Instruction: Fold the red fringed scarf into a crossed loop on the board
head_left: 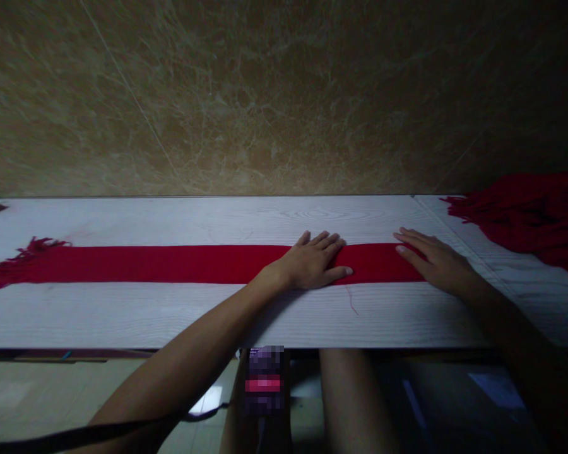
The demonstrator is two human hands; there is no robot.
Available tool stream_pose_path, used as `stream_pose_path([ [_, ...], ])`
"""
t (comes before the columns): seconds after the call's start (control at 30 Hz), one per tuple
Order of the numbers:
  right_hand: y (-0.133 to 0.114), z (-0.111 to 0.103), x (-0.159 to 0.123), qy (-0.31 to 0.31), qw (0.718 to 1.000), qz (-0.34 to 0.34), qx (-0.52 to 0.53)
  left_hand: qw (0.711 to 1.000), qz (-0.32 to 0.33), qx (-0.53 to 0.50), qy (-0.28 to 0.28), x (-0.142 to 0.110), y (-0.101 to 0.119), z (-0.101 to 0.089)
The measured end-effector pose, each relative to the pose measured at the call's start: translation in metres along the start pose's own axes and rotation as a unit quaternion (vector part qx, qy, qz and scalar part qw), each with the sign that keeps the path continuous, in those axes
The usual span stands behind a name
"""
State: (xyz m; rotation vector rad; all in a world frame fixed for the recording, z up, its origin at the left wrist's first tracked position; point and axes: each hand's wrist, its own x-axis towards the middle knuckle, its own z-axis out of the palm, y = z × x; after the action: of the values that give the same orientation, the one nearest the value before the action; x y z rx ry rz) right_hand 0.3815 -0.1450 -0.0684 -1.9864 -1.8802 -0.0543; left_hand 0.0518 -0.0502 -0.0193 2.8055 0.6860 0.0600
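Red fringed scarf [146,265] lies flat along the white tabletop [146,315], the left hand [315,261] spread palm-down on it, the right hand [430,258] open, ungripping, over the end opposite the fringe [21,265].

This is an indoor room; whether it is a home or a small workshop, I cannot tell. At twelve o'clock there is a brown wall [246,94] with marble pattern, and against it a long white table [146,315] with wood grain. Textile marks the place — a fringed red strip [146,265] lies flat towards nine o'clock, a red cloth heap [544,217] at three. At eight o'clock, the floor [19,391] is pale tile.
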Motion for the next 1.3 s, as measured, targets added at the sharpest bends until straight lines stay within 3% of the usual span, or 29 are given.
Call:
stream_pose_path([
  [0.57, -0.0001, -0.0001, 0.0002, 0.007, 1.0, 0.0, 0.009, 0.999, 0.013, 0.009, -0.038, -0.0022, 0.0024, -0.0074],
  [0.97, -0.0034, -0.0024, -0.0007, -0.002, 1.0, 0.009, 0.006, 0.997, 0.071, -0.001, 0.015, -0.0022, 0.003, -0.0077],
  [1.3, -0.0012, -0.001, 0.0002, -0.006, 1.0, 0.002, -0.003, 0.996, 0.087, -0.022, -0.015, -0.0014, 0.0022, -0.004],
])
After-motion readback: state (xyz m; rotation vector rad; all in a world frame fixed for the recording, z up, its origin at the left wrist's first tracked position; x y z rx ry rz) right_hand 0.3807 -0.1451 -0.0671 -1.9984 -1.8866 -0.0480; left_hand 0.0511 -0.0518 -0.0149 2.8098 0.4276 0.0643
